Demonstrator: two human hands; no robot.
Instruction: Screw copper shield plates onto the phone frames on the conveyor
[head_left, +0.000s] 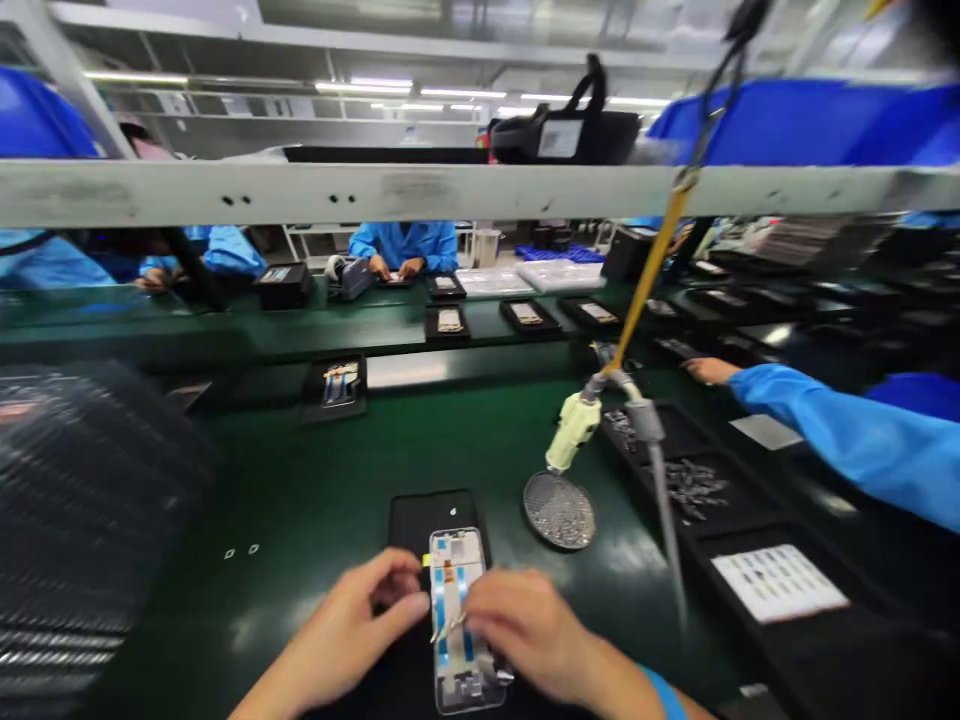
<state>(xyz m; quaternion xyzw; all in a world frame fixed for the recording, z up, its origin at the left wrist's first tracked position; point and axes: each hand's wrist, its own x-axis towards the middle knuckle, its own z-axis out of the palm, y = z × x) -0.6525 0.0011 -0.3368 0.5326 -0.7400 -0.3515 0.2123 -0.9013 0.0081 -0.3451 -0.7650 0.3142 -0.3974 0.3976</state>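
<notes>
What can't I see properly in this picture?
All in the head view:
The phone part beneath the right hand: partly hidden by it.
Whether that hand grips the pale strip: blurred.
Writing on the white label up top: too small, blurred.
Dark stack: cut off by the left edge.

Bare left hand [367, 618] and right hand [529, 625] flank an opened phone-like device [451, 635] on a black tray [420, 515].
A pale-green tool [574, 428] hangs from a yellow strap [651, 280] near a round dish [526, 503]; a co-worker's blue sleeve [847, 430] extends at right.
</notes>
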